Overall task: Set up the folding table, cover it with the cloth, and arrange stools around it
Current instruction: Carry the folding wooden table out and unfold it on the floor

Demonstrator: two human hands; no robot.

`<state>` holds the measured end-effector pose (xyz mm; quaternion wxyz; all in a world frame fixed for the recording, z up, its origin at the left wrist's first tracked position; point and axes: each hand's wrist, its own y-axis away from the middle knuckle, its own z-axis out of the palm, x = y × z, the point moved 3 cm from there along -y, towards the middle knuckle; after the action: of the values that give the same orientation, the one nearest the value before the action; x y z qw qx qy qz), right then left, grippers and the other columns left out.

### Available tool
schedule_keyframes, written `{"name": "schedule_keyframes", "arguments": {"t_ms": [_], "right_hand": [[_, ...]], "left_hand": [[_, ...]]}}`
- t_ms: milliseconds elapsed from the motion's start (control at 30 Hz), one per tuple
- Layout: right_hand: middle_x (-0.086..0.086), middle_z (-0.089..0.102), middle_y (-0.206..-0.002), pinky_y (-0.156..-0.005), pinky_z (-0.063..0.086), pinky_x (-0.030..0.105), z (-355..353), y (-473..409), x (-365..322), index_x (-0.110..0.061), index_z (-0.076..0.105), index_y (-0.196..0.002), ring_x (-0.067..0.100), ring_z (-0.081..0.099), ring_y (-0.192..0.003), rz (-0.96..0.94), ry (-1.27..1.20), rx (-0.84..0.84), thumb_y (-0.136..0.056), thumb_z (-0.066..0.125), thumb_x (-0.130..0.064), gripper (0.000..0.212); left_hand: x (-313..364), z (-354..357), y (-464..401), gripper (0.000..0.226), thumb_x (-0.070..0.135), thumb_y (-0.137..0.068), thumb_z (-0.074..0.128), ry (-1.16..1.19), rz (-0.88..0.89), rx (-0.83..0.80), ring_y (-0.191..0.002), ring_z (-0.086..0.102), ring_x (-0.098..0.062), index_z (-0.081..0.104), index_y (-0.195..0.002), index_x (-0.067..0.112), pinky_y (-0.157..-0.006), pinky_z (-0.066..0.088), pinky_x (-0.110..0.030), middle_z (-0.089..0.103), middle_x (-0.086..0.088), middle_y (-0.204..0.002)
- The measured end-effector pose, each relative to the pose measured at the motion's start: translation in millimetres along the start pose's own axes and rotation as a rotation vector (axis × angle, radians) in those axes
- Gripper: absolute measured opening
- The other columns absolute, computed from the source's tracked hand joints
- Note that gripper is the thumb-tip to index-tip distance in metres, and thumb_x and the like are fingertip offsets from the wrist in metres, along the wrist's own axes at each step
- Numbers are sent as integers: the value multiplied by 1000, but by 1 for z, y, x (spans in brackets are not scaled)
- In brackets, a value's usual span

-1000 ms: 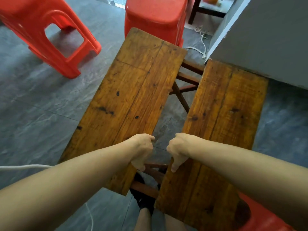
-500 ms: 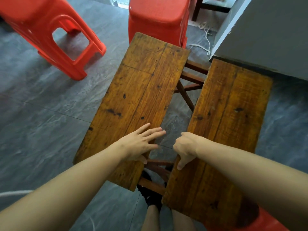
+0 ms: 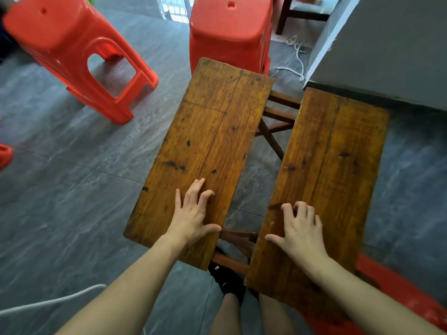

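Note:
The folding table stands half unfolded as two worn wooden leaves with a gap between them. My left hand [image 3: 193,213] lies flat on the near end of the left leaf [image 3: 212,131], fingers spread. My right hand [image 3: 300,228] presses palm down on the near end of the right leaf [image 3: 338,155], fingers slightly bent. Dark wooden crossed legs [image 3: 273,126] show through the gap. One red plastic stool [image 3: 72,52] leans at the upper left. A second red stool [image 3: 229,32] stands just beyond the left leaf. No cloth is in view.
A grey block or wall corner [image 3: 387,44] rises at the upper right, close to the right leaf. A white cord [image 3: 297,61] lies on the grey tiled floor by it. Something red [image 3: 399,298] sits under the right leaf's near corner. My feet [image 3: 229,279] are below the gap.
My hands let go of the leaves' inner edges, first the left and then the right, and now rest flat on top. The view has shifted, so the table sits lower in frame.

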<state>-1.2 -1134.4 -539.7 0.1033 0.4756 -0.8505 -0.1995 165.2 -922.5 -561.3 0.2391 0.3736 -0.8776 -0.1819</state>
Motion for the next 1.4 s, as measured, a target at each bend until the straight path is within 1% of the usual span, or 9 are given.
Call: {"name": "schedule_keyframes", "arguments": {"t_ms": [200,433,533,667,800,933,1033,1167,1400], "right_hand": [[9,51,-126,-98,46,54,18,17,-10,-26,58,-122,29,46,-123,65,-127,63,-70,79,-50,61],[7,53,-134,-104,41,56,32,40,-26,-23,60,-121,28,41,-133,112,-230,189,-81,73,-37,44],[8,34,-153,-112,30,58,38,48,-31,-22,44,-141,28,22,-145,32,-262,74,-82,65,-54,70],[-4,-25,-159,-112,7,66,64,65,-30,-25,-11,-153,25,-18,-147,-156,-105,-340,-63,67,-75,129],[-5,-24,-159,-112,7,66,102,90,-34,-21,-13,-153,27,-10,-149,-138,-59,-517,-65,76,-63,132],[-2,-22,-160,-116,13,57,126,105,-42,-18,-13,-153,30,-6,-149,-103,-72,-392,-73,77,-50,125],[6,-11,-162,-115,20,56,130,100,-54,-12,-3,-154,36,2,-147,-85,-58,-302,-76,76,-49,117],[11,5,-160,-109,31,59,134,90,-67,-14,4,-152,40,15,-142,-14,-18,-215,-78,74,-47,108],[17,15,-151,-98,39,67,148,82,-78,-28,-13,-151,45,24,-130,14,57,-168,-76,76,-40,118]], "left_hand": [[-7,17,11,55,59,-84,61,-24,101,74,-148,-8,-27,37,-129,39,-113,2,-69,8,-3,-155],[-13,26,15,45,58,-89,53,-67,145,97,-149,-11,-25,39,-129,41,-113,-6,-63,6,-3,-157],[-11,33,21,44,55,-92,51,-70,156,74,-148,-17,-24,38,-132,43,-111,-8,-62,2,-4,-159],[-16,48,29,58,40,-98,50,-148,172,-95,-145,-26,-22,20,-145,50,-117,-2,-61,-16,3,-162],[-49,71,49,88,5,-93,56,-277,128,-350,-146,-25,-23,5,-151,46,-118,14,-60,-30,9,-157],[-61,88,64,94,37,-86,69,-252,124,-330,-147,-22,-26,3,-153,41,-118,22,-53,-33,7,-153],[-45,96,60,109,60,-72,74,-187,38,-314,-144,-27,-29,7,-153,32,-117,16,-60,-32,2,-157],[-38,111,57,125,65,-58,80,-166,-19,-284,-139,-36,-34,4,-151,27,-112,5,-68,-37,-1,-154],[-43,119,61,126,68,-59,78,-196,-2,-185,-142,-30,-35,3,-152,27,-113,6,-68,-30,-4,-158]]}}
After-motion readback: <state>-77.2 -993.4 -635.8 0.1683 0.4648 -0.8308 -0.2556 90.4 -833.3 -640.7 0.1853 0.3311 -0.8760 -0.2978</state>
